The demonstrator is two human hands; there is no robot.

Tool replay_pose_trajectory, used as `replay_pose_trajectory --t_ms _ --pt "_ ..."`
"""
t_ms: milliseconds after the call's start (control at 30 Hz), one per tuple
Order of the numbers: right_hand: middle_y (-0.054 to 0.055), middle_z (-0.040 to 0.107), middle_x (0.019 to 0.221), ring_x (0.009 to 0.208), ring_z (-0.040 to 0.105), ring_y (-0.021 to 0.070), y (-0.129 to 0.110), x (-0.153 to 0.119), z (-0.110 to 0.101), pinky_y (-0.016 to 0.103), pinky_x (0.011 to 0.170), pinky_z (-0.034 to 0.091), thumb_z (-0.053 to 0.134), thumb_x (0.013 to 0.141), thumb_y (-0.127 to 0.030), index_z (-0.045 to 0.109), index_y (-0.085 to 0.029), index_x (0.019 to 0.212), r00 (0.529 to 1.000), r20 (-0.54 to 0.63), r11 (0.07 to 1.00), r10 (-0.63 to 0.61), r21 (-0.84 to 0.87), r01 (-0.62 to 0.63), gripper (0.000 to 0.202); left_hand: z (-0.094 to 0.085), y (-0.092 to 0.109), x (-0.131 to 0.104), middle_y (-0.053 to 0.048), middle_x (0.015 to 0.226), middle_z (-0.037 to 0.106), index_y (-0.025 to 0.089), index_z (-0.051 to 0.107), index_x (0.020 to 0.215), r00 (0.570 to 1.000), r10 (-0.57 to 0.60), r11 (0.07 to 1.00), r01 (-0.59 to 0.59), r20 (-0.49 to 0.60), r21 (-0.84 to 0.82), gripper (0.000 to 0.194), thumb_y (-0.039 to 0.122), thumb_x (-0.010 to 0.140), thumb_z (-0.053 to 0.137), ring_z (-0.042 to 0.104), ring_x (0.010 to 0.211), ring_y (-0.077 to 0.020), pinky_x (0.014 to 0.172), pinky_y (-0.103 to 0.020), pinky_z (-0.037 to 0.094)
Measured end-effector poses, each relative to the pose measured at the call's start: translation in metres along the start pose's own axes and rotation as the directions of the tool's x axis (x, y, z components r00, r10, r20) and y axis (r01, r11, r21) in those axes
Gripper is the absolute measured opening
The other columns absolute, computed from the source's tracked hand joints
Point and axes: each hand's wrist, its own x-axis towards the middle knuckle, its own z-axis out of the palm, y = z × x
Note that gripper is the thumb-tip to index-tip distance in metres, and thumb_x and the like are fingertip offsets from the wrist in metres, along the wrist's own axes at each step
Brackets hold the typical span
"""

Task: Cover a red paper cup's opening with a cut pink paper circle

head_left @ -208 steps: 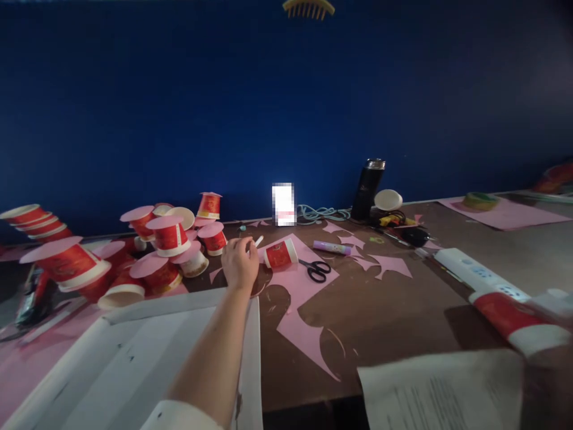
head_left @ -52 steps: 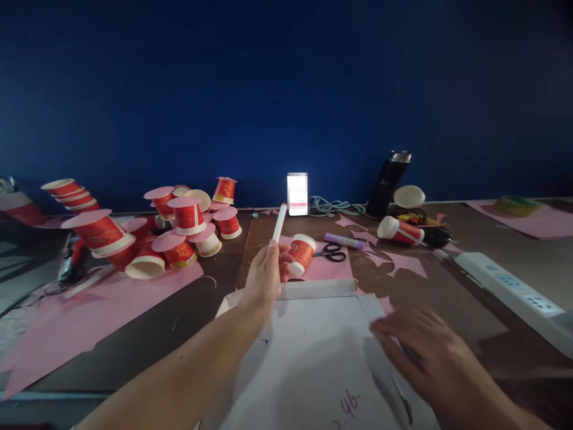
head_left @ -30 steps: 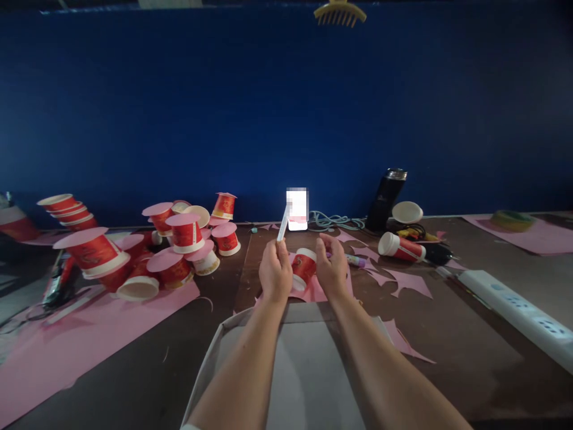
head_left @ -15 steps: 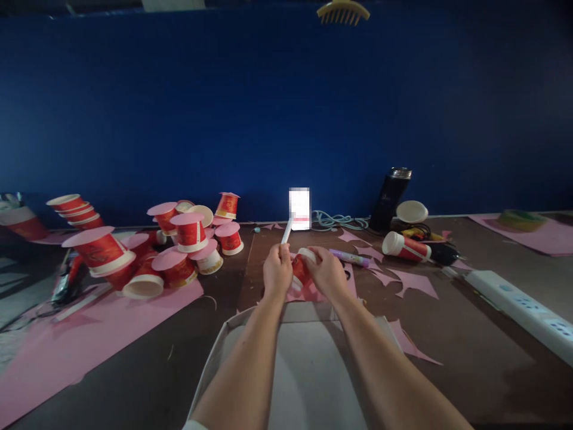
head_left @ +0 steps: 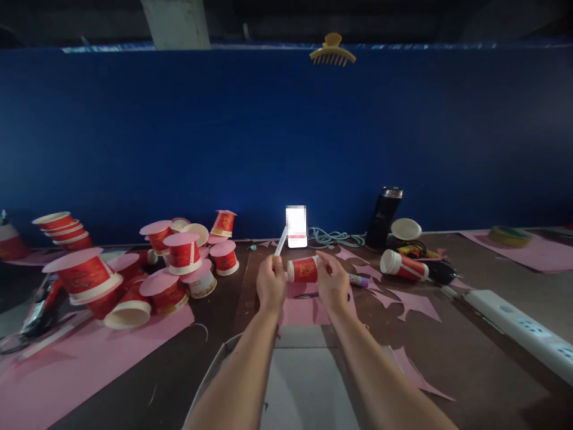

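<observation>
Clock: centred on the red cup, camera's view
Red cup (head_left: 303,270): mid-view, lying sideways between both hands, apparently lifted clear of the pink sheet (head_left: 299,312); which end is the mouth, can't tell
Right hand (head_left: 333,282): 3 o'clock, fingers closed round the cup's right end
Left hand (head_left: 271,285): 9 o'clock, thumb and fingers pinching a white stick (head_left: 280,242) that points to 11 o'clock; whether they also touch the cup, can't tell
Cup weight: looks like paper, likely very light
Cup wall: probably thin, stiff lengthwise, dents if squeezed mid-side
Cup surface: smooth print, maybe slightly slippery to dry fingers
Best hold, cup: light pinch near an end, where the ring should resist crushing; avoid the middle
White stick: slim, likely light; material unclear, maybe bends; best held at its lower end, as now
Scissors (head_left: 305,295): 6 o'clock, just below the cup on the pink sheet; keep knuckles off the blades
Glue stick (head_left: 359,280): 3 o'clock, beyond the right hand on the bench (head_left: 380,370)
Disc-topped cups (head_left: 182,254): 9 o'clock, well apart; likely tippy, flat discs easily bent
</observation>
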Motion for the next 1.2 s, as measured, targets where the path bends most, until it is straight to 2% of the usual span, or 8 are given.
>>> replay_pose_trajectory --t_ms 67,167,333,467,567,733,900,1200 --pt "0.009 0.07 0.1 0.089 0.063 0.0214 0.004 0.004 0.004 0.035 0.083 0.046 0.048 0.081 -0.037 0.068 -0.016 0.104 1.0 -0.028 1.0 -0.009 0.026 0.01 0.037 0.002 -0.003 0.001 -0.012 0.096 0.065 0.016 0.061 0.101 1.0 0.018 1.0 -0.018 -0.017 -0.009 0.034 0.038 0.09 0.037 0.06 0.09 -0.023 0.08 -0.034 0.043" --pt "0.01 0.07 0.097 0.091 0.062 0.0226 0.008 0.008 0.009 0.037 0.085 0.046 0.048 0.079 -0.035 0.07 -0.015 0.099 1.0 0.014 0.998 0.012 0.064 -0.012 0.036 0.004 -0.004 0.0 -0.011 0.1 0.066 0.018 0.061 0.106 0.999 0.05 0.996 -0.048 0.017 -0.081 0.032 0.037 0.089 0.041 0.06 0.094 -0.0224 0.083 -0.034 0.044" --pt "0.006 0.069 0.087 0.079 0.061 0.0196 -0.001 0.003 0.01 0.029 0.069 0.048 0.055 0.077 -0.045 0.07 -0.015 0.096 0.981 0.151 0.94 0.122 0.3 -0.163 0.038 0.004 0.003 -0.008 -0.009 0.102 0.066 0.018 0.063 0.107 0.974 0.137 0.974 -0.1 0.18 -0.202 0.033 0.039 0.088 0.045 0.06 0.094 -0.0209 0.084 -0.034 0.044" --pt "0.002 0.064 0.07 0.069 0.058 0.0158 -0.012 -0.005 0.011 0.026 0.065 0.046 0.061 0.075 -0.05 0.068 -0.015 0.083 0.954 0.288 0.88 0.085 0.427 -0.207 0.037 0.005 0.008 -0.014 -0.008 0.097 0.065 0.018 0.064 0.101 0.92 0.241 0.966 -0.196 0.311 -0.167 0.029 0.036 0.088 0.045 0.059 0.09 -0.0199 0.082 -0.032 0.044" --pt "0.002 0.063 0.065 0.063 0.058 0.0158 -0.014 -0.007 0.014 0.026 0.059 0.045 0.062 0.072 -0.055 0.065 -0.015 0.079 0.938 0.313 0.804 0.148 0.514 -0.298 0.041 0.005 0.009 -0.016 -0.008 0.097 0.064 0.018 0.062 0.101 0.91 0.245 0.968 -0.209 0.334 -0.139 0.025 0.034 0.085 0.051 0.059 0.089 -0.0195 0.081 -0.032 0.044" --pt "0.003 0.062 0.059 0.057 0.057 0.016 -0.013 -0.004 0.014 0.027 0.057 0.045 0.06 0.07 -0.064 0.067 -0.013 0.08 0.922 0.307 0.789 0.238 0.493 -0.368 0.052 0.006 0.009 -0.016 -0.008 0.098 0.065 0.018 0.059 0.101 0.929 0.205 0.973 -0.159 0.308 -0.169 0.027 0.037 0.084 0.054 0.06 0.088 -0.0195 0.077 -0.031 0.044" --pt "0.003 0.063 0.065 0.06 0.054 0.0145 -0.009 -0.005 0.012 0.026 0.06 0.042 0.057 0.074 -0.062 0.07 -0.013 0.086 0.929 0.311 0.864 0.199 0.391 -0.317 0.052 0.003 0.011 -0.016 -0.008 0.092 0.064 0.017 0.059 0.091 0.917 0.271 0.962 -0.251 0.294 -0.103 0.027 0.039 0.09 0.043 0.059 0.085 -0.019 0.075 -0.029 0.042" --pt "0.0 0.06 0.059 0.058 0.054 0.0143 0.004 -0.007 0.022 0.026 0.061 0.043 0.052 0.076 -0.065 0.07 -0.015 0.085 0.945 0.252 0.87 0.206 0.394 -0.295 0.053 0.009 0.009 -0.021 -0.007 0.082 0.064 0.017 0.057 0.083 0.862 0.331 0.895 -0.416 0.385 0.161 0.035 0.034 0.095 0.029 0.057 0.078 -0.0195 0.068 -0.029 0.037"
